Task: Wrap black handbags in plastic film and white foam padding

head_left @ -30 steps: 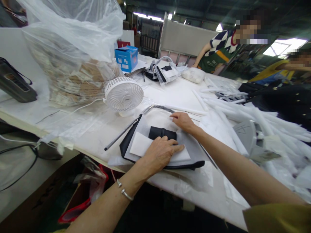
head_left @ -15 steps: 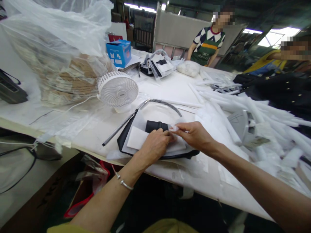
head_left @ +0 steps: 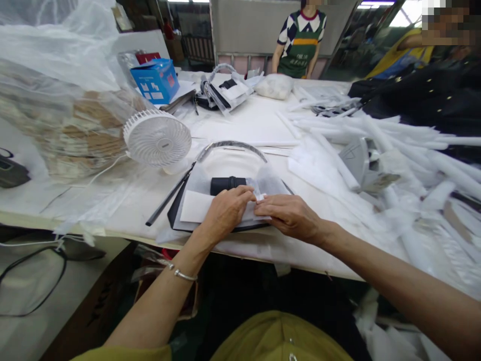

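A black handbag lies at the table's near edge, with a white padding sheet over its front. Its handle arches away from me in clear wrap, and a dark strap sticks out at the left. Near the middle a black band shows above the sheet. My left hand rests on the bag, fingers curled and closed at the thin white wrapping. Close beside it, my right hand pinches the same wrapping. The fingertips partly hide what they grip.
A white fan stands left of the bag, before a large plastic sack. Behind are a blue box and another wrapped bag. White foam strips pile up at the right. Two people are across the table.
My view has shifted, and the bag now appears slightly further left. My right hand has come lower against the bag, its pinch closer to the white sheet. The left hand stays on the bag.
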The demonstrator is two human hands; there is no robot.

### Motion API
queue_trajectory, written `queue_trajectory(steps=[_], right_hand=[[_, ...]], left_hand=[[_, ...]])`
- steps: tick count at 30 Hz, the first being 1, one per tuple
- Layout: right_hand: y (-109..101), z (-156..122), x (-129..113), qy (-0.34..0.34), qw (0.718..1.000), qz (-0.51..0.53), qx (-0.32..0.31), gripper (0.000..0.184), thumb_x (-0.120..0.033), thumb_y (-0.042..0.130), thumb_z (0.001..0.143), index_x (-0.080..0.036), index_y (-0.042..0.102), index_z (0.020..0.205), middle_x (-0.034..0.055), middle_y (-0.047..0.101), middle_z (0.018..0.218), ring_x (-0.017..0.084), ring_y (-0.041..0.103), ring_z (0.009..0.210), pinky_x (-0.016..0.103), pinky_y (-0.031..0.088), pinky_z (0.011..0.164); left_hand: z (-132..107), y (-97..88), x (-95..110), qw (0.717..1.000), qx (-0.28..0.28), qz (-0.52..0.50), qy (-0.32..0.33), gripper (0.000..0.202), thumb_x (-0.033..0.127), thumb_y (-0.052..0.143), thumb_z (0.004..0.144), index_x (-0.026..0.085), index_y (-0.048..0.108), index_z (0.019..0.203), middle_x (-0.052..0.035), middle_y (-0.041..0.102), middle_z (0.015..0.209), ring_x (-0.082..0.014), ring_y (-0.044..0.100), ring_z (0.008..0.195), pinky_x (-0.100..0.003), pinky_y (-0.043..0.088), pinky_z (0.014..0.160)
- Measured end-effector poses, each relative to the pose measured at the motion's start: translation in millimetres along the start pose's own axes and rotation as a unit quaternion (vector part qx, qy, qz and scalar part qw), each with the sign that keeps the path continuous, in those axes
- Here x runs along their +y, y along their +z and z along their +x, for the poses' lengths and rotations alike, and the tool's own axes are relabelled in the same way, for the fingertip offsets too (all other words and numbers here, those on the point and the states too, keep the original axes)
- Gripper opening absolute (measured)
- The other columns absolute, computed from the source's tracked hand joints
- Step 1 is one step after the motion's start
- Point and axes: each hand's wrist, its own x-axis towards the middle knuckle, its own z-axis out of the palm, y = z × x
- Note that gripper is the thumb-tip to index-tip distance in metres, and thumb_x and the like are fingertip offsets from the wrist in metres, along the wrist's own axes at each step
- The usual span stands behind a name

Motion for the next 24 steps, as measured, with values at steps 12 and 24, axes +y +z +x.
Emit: queue_trajectory(steps=[12,24], right_hand=[[8,-15,-5,-0.027,0.996,-0.08,0.001,0.023,-0.028,0.054,0.096,-0.022,0.07,0.112,0.0034,0.073,0.114,0.02,0.063,0.11,0.037,0.047,0.096],[-3,-20,3,-0.001,1.0,-0.017,-0.002,0.022,-0.026,0.058,0.091,-0.023,0.069,0.11,0.0073,0.071,0.106,0.021,0.064,0.099,0.042,0.047,0.094]], left_hand=[[-8,1.4,3,0.994,0.035,-0.079,0.06,0.023,0.008,0.05,0.087,0.019,0.062,0.103,-0.0031,0.069,0.1,-0.0185,0.059,0.097,-0.033,0.047,0.09],[-24,-11.1,17,0.991,-0.064,-0.087,0.076,0.042,0.022,0.067,0.085,0.018,0.05,0.123,-0.01,0.063,0.123,-0.0229,0.059,0.116,-0.039,0.047,0.103]])
